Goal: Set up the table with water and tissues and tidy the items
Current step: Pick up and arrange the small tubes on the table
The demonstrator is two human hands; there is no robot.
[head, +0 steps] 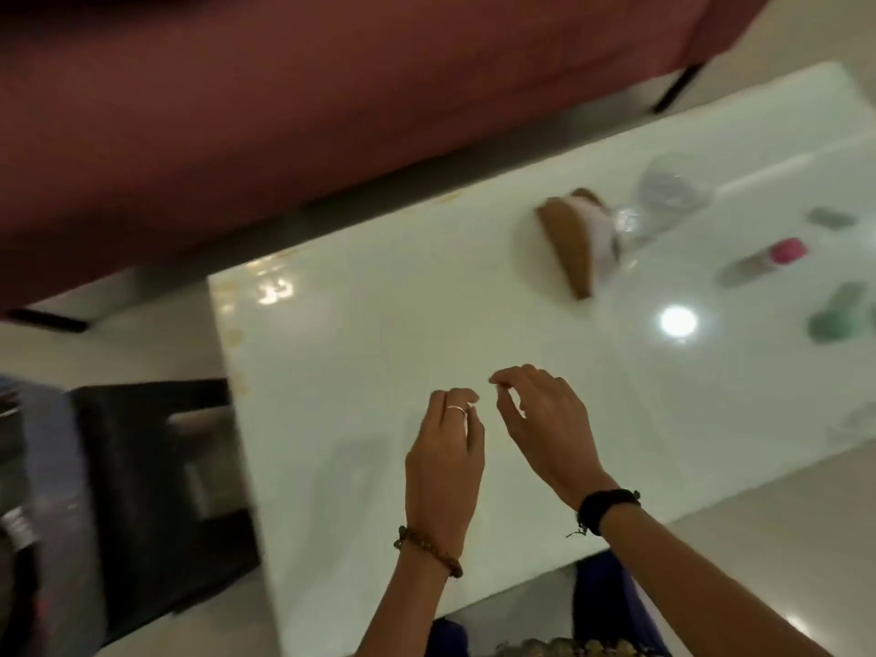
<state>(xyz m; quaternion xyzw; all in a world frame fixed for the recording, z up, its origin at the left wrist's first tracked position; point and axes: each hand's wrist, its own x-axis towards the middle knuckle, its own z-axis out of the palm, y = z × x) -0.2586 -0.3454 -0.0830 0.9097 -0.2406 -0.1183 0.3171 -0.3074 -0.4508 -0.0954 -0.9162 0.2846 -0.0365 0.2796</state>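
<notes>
Nearby, left hand [445, 462] and right hand [545, 424] loosely curled, empty, tissue holder [576, 244], glass [663, 201] beyond.

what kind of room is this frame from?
Most likely a home living room: a low glossy white table stands close to a dark red sofa on a pale tiled floor. Small household items, including a wooden tissue holder, sit on the table.

bare tabletop [360, 353] ahead, tissue holder [569, 244] and bottles [763, 265] far right
</notes>
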